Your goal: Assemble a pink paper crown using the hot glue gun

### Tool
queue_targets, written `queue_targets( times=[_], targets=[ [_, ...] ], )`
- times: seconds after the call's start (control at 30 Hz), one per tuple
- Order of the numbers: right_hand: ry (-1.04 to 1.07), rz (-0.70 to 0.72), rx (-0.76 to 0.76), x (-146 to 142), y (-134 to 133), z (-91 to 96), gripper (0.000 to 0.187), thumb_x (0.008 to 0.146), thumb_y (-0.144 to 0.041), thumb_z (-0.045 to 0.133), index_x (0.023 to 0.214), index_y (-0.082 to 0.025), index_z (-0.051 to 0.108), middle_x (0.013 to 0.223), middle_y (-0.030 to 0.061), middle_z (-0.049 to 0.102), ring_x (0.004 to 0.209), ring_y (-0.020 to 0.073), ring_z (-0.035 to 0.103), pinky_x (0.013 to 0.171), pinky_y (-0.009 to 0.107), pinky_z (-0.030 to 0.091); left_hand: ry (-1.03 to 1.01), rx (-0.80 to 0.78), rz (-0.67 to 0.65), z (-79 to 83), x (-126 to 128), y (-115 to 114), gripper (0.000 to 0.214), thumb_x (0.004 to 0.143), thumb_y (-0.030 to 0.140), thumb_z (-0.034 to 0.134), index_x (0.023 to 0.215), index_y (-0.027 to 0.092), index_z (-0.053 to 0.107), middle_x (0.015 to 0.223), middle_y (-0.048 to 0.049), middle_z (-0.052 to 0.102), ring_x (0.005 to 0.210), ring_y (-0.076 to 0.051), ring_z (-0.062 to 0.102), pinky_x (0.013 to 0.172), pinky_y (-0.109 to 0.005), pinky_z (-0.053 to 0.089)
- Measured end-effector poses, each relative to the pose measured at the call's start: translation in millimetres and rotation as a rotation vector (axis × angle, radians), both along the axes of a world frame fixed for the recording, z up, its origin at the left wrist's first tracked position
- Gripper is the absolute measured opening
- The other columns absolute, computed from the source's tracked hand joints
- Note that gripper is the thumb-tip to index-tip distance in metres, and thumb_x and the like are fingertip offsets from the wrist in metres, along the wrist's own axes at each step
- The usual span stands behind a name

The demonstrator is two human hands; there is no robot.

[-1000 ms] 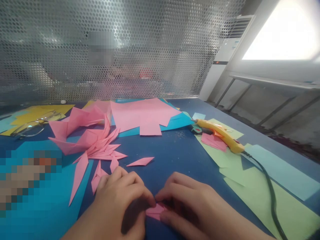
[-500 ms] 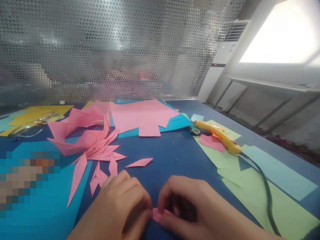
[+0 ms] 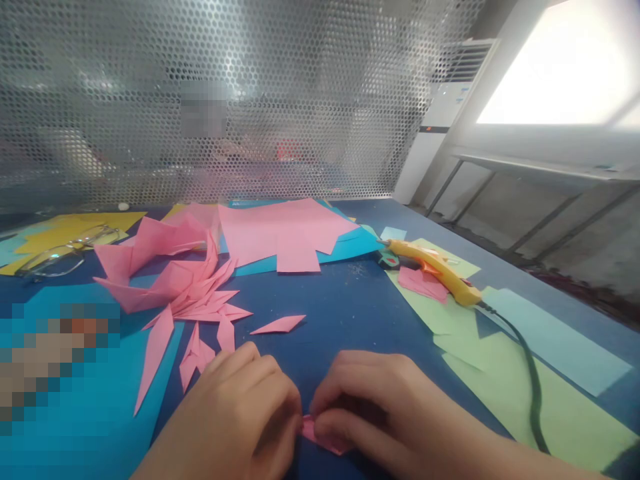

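The left hand (image 3: 240, 413) and the right hand (image 3: 385, 413) are meeting at the near edge of the dark blue surface (image 3: 345, 307), both resting low on it. Between them a small pink paper piece (image 3: 324, 440) is lying on the surface, mostly covered by the hands. The left fingers (image 3: 280, 393) are curling together and pressing onto its left end. The right fingers (image 3: 345, 400) are bending over it, with the thumb and fingertips pinching its right part.

Just beyond the left hand, a pile of pink folded pieces (image 3: 185, 287) is fanning out in long points. One single pink piece (image 3: 280, 325) is lying apart from the pile, near the middle of the surface. A large pink sheet (image 3: 285, 230) is lying farther back on a blue sheet (image 3: 350, 247). To the left, a wide blue paper (image 3: 100, 427) is covering the near corner. A pair of glasses (image 3: 60, 257) is sitting beside a yellow paper (image 3: 75, 223) at the far left.

To the right, a yellow glue gun (image 3: 435, 270) is lying across green paper (image 3: 500, 360) and some pink scraps (image 3: 423, 283), well apart from the hands. Its black cord (image 3: 530, 380) is trailing toward the near right corner, and a pale blue strip (image 3: 555, 340) is lying beside it. A perforated metal screen (image 3: 250, 100) is standing along the far edge.
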State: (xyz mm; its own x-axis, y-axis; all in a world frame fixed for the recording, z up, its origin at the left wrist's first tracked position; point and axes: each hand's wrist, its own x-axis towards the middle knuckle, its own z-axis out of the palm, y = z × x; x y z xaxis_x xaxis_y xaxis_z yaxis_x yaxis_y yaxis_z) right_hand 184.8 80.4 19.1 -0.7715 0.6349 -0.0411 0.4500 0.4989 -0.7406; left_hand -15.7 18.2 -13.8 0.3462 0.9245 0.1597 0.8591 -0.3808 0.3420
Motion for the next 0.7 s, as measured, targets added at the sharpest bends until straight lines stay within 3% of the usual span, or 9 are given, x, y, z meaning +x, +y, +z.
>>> queue_targets(
  times=[0.13, 0.3, 0.5, 0.6, 0.7],
  targets=[
    [-0.039, -0.005, -0.031, 1.3, 2.4, 5.4, 0.015, 0.090, -0.014, 0.061, 0.087, -0.021, 0.074, 0.084, -0.0022, 0.073, 0.077, 0.0100, 0.065, 0.073, 0.015, 0.046, -0.041, 0.043, -0.034, -4.1, -5.3, 0.3, 0.018, 0.090, 0.018, 0.044, 0.080, 0.028, 0.056, 0.078, 0.0080, 0.060, 0.077, -0.012, 0.057, 0.075, -0.027, 0.049],
    [-0.100, -0.046, 0.024, -2.0, -2.6, 1.8, 0.012, 0.082, -0.008, 0.064, 0.078, -0.018, 0.069, 0.073, -0.0028, 0.066, 0.062, 0.0083, 0.058, 0.058, 0.015, 0.043, 0.007, 0.102, -0.076, -7.6, -7.8, -0.6, 0.017, 0.088, 0.015, 0.045, 0.081, 0.027, 0.054, 0.078, 0.0071, 0.059, 0.073, -0.013, 0.057, 0.069, -0.025, 0.050],
    [-0.152, 0.009, 0.297, -0.6, -11.7, -2.2, 0.015, 0.084, -0.002, 0.060, 0.079, -0.016, 0.062, 0.079, 0.0005, 0.063, 0.064, 0.0103, 0.057, 0.059, 0.017, 0.047, 0.094, 0.281, -0.102, -12.4, -4.7, -0.9, 0.016, 0.088, 0.011, 0.044, 0.080, 0.024, 0.049, 0.072, 0.0035, 0.057, 0.066, -0.015, 0.057, 0.059, -0.028, 0.050],
    [-0.111, 0.137, 0.489, 2.3, -11.4, -4.6, 0.016, 0.089, -0.003, 0.055, 0.081, -0.015, 0.062, 0.082, 0.0036, 0.063, 0.067, 0.0124, 0.057, 0.062, 0.019, 0.048, 0.160, 0.429, -0.164, -9.0, -2.9, -0.2, 0.022, 0.090, 0.008, 0.039, 0.079, 0.023, 0.050, 0.069, 0.0024, 0.059, 0.061, -0.016, 0.058, 0.054, -0.030, 0.048],
    [-0.131, 0.272, 0.639, 4.6, -9.8, -3.1, 0.031, 0.096, -0.003, 0.039, 0.083, -0.016, 0.063, 0.084, 0.0060, 0.065, 0.069, 0.0154, 0.057, 0.066, 0.023, 0.049, 0.257, 0.649, -0.224, 1.4, -0.6, -0.3, 0.035, 0.093, 0.001, 0.027, 0.081, 0.022, 0.053, 0.073, 0.0040, 0.069, 0.064, -0.014, 0.065, 0.056, -0.029, 0.047]
  ],
)
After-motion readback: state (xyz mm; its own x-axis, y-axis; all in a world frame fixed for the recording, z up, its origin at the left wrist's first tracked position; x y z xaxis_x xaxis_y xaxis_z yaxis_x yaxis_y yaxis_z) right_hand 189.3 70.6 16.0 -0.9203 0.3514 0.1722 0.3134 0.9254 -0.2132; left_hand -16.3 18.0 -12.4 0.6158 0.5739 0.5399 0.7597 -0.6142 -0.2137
